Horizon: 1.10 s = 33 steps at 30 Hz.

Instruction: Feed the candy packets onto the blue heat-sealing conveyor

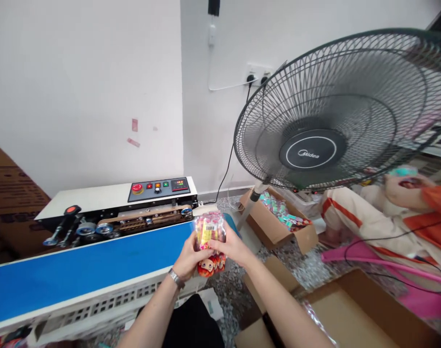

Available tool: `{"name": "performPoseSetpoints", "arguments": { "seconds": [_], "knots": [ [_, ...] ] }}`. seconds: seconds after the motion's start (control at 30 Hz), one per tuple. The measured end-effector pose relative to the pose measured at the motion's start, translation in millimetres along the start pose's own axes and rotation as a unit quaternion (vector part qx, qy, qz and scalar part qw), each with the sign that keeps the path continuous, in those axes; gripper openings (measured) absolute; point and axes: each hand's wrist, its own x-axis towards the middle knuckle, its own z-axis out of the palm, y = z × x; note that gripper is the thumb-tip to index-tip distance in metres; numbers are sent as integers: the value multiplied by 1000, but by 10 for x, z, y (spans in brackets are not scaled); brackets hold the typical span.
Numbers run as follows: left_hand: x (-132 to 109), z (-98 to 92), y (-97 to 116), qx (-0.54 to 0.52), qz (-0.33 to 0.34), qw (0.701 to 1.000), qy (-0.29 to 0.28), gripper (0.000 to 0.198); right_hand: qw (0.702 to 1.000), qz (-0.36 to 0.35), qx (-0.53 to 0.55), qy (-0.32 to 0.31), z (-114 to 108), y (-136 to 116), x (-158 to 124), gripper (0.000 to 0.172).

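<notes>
Both my hands hold one clear plastic packet of colourful small items (210,235) upright, just off the right end of a blue conveyor belt (79,270). My left hand (190,257), with a watch on the wrist, grips the packet's left side with closed fingers. My right hand (232,246) grips its right side, fingers wrapped round it. The packet's lower end shows red cartoon figures. Behind the belt sits the sealing machine (133,208) with its panel of buttons.
A large black standing fan (345,111) fills the upper right. A cardboard box of colourful packets (278,217) lies on the floor behind it. Another person (405,208) sits at the right. An open cardboard box (351,314) is at lower right. Brown cartons (10,203) stand left.
</notes>
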Motion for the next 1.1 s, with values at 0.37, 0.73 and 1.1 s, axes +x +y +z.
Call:
{"name": "performPoseSetpoints", "arguments": {
  "seconds": [0.37, 0.73, 1.1],
  "knots": [
    [-216, -222, 1, -155, 29, 979, 128, 57, 957, 5, -246, 153, 490, 41, 138, 54],
    [-261, -299, 31, -186, 14, 958, 217, 50, 977, 0, -159, 139, 638, 252, 195, 31],
    [-258, -361, -21, -120, 44, 956, 265, 60, 981, -9, -133, 144, 722, 99, 188, 19]
  ]
}}
